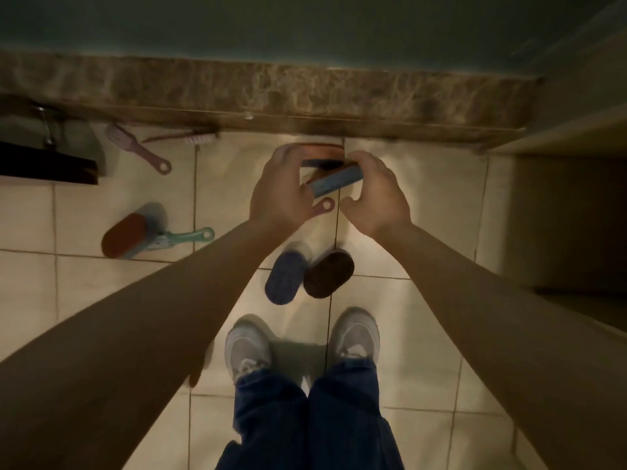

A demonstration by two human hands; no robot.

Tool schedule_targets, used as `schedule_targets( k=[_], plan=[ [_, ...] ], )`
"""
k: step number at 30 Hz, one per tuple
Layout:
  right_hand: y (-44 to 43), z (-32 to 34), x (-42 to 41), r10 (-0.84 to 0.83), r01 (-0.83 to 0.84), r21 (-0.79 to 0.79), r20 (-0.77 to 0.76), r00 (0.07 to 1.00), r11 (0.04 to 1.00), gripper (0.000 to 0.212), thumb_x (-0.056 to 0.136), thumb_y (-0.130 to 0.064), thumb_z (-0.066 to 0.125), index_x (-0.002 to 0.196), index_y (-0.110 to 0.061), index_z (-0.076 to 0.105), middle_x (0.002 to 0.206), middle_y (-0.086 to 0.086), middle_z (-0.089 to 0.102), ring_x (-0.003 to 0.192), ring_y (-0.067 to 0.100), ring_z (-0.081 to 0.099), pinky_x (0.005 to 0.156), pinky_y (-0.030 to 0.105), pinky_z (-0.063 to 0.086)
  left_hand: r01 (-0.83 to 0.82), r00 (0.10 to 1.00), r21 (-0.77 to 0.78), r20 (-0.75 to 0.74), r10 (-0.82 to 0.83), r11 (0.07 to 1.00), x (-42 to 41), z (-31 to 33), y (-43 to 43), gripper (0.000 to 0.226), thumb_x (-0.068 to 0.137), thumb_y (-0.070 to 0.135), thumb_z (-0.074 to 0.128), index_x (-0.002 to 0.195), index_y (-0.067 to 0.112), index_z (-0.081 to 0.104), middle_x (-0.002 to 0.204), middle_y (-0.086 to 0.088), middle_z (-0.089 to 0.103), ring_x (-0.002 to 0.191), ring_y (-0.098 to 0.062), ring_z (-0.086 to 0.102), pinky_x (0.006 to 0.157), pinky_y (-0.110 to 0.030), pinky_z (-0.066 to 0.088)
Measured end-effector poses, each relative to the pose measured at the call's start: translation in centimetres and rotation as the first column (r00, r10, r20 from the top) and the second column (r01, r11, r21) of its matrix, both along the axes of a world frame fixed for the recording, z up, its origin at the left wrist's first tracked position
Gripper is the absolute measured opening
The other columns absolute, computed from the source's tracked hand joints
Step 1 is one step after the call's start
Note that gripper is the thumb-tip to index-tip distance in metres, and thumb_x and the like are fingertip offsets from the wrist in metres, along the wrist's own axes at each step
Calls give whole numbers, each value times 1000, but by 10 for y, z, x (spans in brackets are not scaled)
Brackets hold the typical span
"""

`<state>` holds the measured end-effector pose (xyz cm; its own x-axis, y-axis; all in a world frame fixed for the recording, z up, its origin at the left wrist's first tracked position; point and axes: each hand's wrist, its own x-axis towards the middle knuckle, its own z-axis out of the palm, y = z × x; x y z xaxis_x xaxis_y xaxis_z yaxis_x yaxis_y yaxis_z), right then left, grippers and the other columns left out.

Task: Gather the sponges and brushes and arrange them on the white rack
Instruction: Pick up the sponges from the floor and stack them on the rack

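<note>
Left hand (pixel 281 193) curls round an orange sponge (pixel 322 151) and a pink brush handle (pixel 326 205). Right hand (pixel 376 195) grips a blue sponge (pixel 337 180). Violet sponge (pixel 285 277) and brown sponge (pixel 328 273) lie side by side on the floor (pixel 424 212).

You stand on: glossy cream tiled floor (pixel 424 205) | ahead of you: brown marbled stone kerb (pixel 305 93), teal wall (pixel 271 22) | yours: grey sneakers (pixel 249 347), blue jeans (pixel 342 418)

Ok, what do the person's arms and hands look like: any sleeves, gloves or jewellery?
The left forearm and right forearm are bare to the frame edge, no sleeves in view. Neither the left hand nor the right hand shows a glove, ring or watch, though the picture is dim and blurred. Lower down: blue jeans, pale grey trainers.
</note>
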<state>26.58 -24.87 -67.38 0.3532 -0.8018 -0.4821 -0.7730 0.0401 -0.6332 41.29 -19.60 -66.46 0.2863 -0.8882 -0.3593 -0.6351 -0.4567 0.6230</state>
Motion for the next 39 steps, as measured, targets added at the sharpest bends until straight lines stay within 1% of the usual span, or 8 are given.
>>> schedule_targets(
  k=[5,13,18,23,27,30,34,39],
  plan=[
    [-9,-57,8,62,-66,-86,-50,997,994,71,74,-9,72,137,-22,42,140,1,44,134,21,37,106,39,42,95,981,10,168,-95,995,12,-61,-31,67,78,-2,56,140,20,45,146,-3,42,135,-21,38,109,-32,35],
    [-15,-102,10,33,-49,-159,-99,995,986,51,77,-6,70,122,-18,49,130,4,48,125,23,41,96,42,47,75,972,40,219,-82,996,26,-111,-38,61,83,4,60,139,24,45,135,-3,52,123,-23,49,98,-35,43],
    [-7,-94,5,11,-36,-148,-162,987,988,44,74,-24,76,105,-20,45,108,0,51,103,23,52,71,35,47,-33,991,72,133,23,997,27,-104,-23,46,84,16,62,129,22,51,125,-5,51,105,-26,58,84,-34,46],
    [28,-40,0,-211,221,30,-197,958,975,49,72,-47,75,99,-22,42,86,-6,56,72,13,57,55,26,43,-347,936,179,7,352,921,7,-40,11,35,74,37,68,97,25,45,93,2,55,70,-10,56,58,-29,44],
    [48,28,5,-551,540,344,-74,831,769,47,74,-38,73,103,-11,48,81,-2,59,68,11,60,55,27,48,-441,859,320,-122,498,839,-9,34,30,35,75,27,70,92,19,41,91,-2,53,75,-15,58,66,-38,55],
    [56,84,9,-663,589,479,-20,749,651,45,80,-28,70,108,-7,42,87,4,58,74,17,62,69,40,58,-440,812,368,-226,538,819,-24,90,35,27,80,14,66,82,18,40,78,2,52,67,-12,55,55,-25,47],
    [61,175,5,-718,593,531,43,695,606,43,83,-28,68,108,-14,37,90,-1,54,78,15,60,79,49,58,-378,761,429,-361,540,820,-30,180,38,29,87,12,59,105,7,36,84,-1,51,71,-10,55,48,-14,47],
    [67,299,-3,-772,616,546,96,628,568,45,88,-42,62,119,-19,40,101,0,59,89,18,62,86,46,55,-290,771,408,-436,464,866,-31,295,34,24,89,13,56,99,12,35,97,-8,52,85,-21,62,60,-31,56]
  ],
)
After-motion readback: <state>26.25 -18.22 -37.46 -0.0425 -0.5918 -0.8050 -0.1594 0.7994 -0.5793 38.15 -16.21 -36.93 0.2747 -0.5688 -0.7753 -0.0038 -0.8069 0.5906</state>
